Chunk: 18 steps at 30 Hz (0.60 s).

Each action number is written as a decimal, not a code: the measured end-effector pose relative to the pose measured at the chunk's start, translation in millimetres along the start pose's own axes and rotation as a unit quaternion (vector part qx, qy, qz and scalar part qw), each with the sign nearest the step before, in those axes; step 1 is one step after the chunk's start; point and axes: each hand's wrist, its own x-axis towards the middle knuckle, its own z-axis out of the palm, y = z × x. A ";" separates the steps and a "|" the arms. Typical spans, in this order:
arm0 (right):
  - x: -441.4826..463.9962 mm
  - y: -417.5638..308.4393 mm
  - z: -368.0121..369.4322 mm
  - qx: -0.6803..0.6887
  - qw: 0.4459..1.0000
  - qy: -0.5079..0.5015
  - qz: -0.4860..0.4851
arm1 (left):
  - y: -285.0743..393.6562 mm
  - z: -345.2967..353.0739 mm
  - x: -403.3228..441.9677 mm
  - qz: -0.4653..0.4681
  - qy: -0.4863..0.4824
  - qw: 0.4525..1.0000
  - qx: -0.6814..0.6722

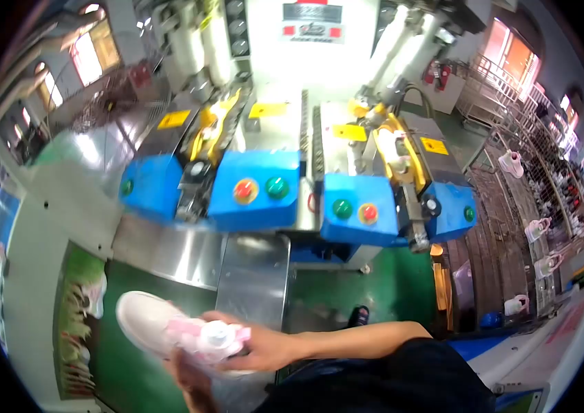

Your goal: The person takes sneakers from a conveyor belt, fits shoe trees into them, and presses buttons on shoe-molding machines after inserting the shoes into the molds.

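A white and pink shoe (pixel 146 318) is held in front of me at the lower left, its pale toe pointing up and left. A round white piece (pixel 217 334) sits in its opening; I cannot make out what it is. My right hand (pixel 264 344) is closed around the heel end. From below, my left hand (pixel 192 382) grips the near side of the shoe, its fingers partly hidden. Beyond them stands a machine with blue housings (pixel 254 196), red and green buttons and two yellow-armed stations. A pale pink and white item (pixel 394 146) sits in the right station.
A metal shelf (pixel 254 275) lies under the machine's left side. On the left, a panel opening (pixel 78 330) holds several shoes. To the right, several pink and white shoes (pixel 537 228) stand along a slatted conveyor (pixel 488 241). A dark shoe (pixel 359 316) shows on the green floor.
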 end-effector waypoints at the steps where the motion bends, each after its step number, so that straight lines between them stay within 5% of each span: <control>1: -16.4 6.0 -26.9 0.023 0.998 0.023 0.045 | -16.7 21.0 2.1 -0.062 -0.015 0.996 -0.057; 6: -184.0 -2.0 -171.5 0.205 0.900 0.301 0.240 | -143.4 172.2 -24.2 -0.175 -0.107 0.978 0.024; 9: -259.9 -73.6 -245.8 0.050 0.854 0.465 0.227 | -164.8 271.3 -26.5 -0.159 -0.190 0.965 0.092; 11: -288.9 -100.1 -298.1 0.100 0.818 0.538 0.180 | -178.1 338.9 8.5 -0.161 -0.238 0.952 0.109; 14: -328.2 -121.1 -342.1 0.028 0.817 0.564 0.118 | -251.1 419.2 81.9 -0.232 -0.317 0.893 0.221; 18: -343.7 -152.1 -360.5 -0.008 0.828 0.556 0.072 | -380.7 540.7 202.0 -0.067 -0.282 0.851 0.437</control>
